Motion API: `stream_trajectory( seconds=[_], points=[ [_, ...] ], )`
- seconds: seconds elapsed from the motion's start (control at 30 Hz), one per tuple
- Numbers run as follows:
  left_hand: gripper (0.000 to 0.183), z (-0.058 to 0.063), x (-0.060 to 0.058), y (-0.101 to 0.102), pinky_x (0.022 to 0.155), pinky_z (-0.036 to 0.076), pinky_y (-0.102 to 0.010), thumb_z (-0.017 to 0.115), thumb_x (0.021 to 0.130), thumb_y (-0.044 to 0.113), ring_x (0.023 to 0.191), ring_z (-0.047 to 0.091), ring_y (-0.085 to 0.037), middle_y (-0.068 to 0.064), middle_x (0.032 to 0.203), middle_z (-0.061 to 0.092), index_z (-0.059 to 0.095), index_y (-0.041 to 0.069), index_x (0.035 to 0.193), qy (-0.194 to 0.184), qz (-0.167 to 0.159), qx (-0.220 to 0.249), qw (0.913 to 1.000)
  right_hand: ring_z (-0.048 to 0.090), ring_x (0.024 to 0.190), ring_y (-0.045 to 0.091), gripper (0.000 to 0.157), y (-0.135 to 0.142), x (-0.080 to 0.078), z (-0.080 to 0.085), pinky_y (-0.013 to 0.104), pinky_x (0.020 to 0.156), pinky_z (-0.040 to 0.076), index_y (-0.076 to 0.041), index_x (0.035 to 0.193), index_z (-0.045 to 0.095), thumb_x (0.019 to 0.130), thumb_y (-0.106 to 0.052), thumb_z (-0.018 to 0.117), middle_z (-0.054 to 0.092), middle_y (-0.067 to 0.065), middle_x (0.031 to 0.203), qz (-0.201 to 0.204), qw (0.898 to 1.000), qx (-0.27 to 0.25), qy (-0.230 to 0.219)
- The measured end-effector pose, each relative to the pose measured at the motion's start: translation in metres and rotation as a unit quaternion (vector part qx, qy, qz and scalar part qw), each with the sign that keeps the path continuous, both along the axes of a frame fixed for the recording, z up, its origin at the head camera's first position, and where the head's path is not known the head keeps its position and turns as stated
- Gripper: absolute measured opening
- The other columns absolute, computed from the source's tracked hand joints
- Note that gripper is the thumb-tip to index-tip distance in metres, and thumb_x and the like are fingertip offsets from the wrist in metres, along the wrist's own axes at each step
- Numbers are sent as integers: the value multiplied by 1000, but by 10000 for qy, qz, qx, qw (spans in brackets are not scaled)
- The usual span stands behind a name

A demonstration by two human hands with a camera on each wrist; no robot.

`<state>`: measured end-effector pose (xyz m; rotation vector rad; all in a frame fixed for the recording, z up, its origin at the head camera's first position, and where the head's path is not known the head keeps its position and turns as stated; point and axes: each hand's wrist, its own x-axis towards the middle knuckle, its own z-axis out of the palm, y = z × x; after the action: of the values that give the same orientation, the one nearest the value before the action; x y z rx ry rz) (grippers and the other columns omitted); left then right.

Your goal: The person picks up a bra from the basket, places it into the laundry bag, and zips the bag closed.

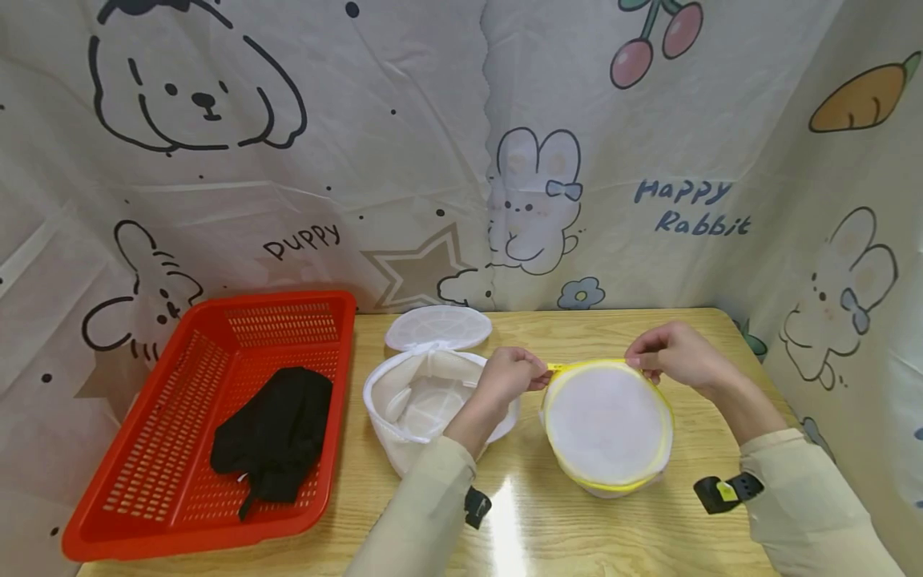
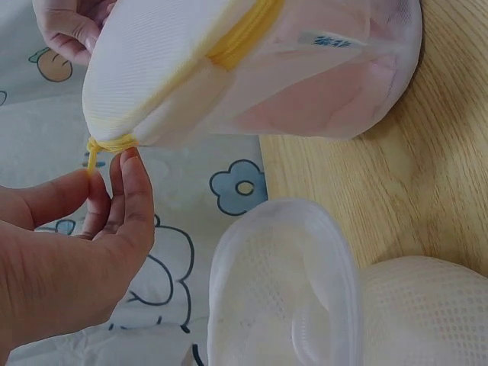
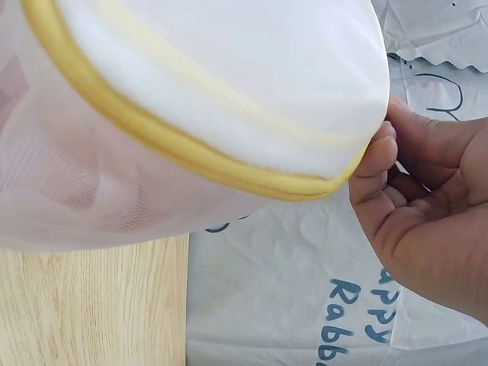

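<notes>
A round mesh laundry bag (image 1: 609, 425) with yellow trim stands upright on the table, its white top closed over it. Through the sheer side in the left wrist view, something pinkish shows inside. At the far left of its rim, my left hand (image 1: 508, 377) pinches a small yellow pull cord (image 2: 92, 158) between thumb and fingers. My right hand (image 1: 678, 357) grips the rim's yellow edge (image 3: 335, 185) at the far right, thumb against fingers. Just left of it, under my left forearm, sits a cream mesh bag (image 1: 389, 445) with its lid (image 1: 438, 328) flipped back.
A red plastic basket (image 1: 335, 449) occupies the table's left side, holding a crumpled black cloth item (image 1: 277, 433). Behind the wooden table (image 1: 577, 537) hangs a printed curtain (image 1: 404, 160), which also runs along both sides.
</notes>
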<state>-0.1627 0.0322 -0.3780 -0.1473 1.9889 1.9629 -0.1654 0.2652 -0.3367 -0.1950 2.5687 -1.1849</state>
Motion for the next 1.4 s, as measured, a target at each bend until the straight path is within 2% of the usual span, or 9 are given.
stream_trajectory(
  seconds=[0.2,0.37,0.63,0.9,1.2,1.4],
  points=[
    [9,0,-3,-12,73,54,-27,50,88,-8,66,59,-12,-21,86,65,57,-13,91,-51,-22,102,9999,52,68,20,15,13,0,0,27,58,50,13,98,60,90,0,55,57,9,79,-340,9994,-86,-21],
    [8,1,-5,-14,74,54,-26,51,89,-8,65,59,-11,-23,89,65,56,-13,92,-92,-23,203,9997,53,66,19,17,18,0,0,28,59,51,15,99,60,90,1,55,58,9,79,-387,9990,-216,-92],
    [7,-1,-5,-12,70,54,-25,51,89,-8,64,58,-11,-22,87,65,57,-12,90,17,80,123,9999,52,64,18,14,22,0,-3,28,56,49,11,94,63,89,-2,58,56,8,73,-22,9994,-248,-232],
    [5,-3,-5,-9,72,55,-26,52,89,-8,65,58,-11,-21,85,64,55,-10,86,237,149,220,9994,49,65,20,22,18,-2,-1,27,55,44,8,101,64,91,-12,58,54,8,74,117,9992,-142,-367],
    [7,4,-3,-3,72,54,-26,52,89,-7,66,58,-12,-17,82,64,55,-9,84,269,50,219,9994,47,65,19,25,3,-6,4,27,56,40,5,103,66,90,-16,61,54,6,75,233,9992,102,-315],
    [7,8,-2,1,70,54,-24,54,89,-5,67,58,-12,-15,81,64,56,-8,83,218,82,126,9996,48,66,19,23,-7,-7,8,28,57,42,4,102,67,89,-14,63,58,6,80,322,9987,228,-337]
  ],
)
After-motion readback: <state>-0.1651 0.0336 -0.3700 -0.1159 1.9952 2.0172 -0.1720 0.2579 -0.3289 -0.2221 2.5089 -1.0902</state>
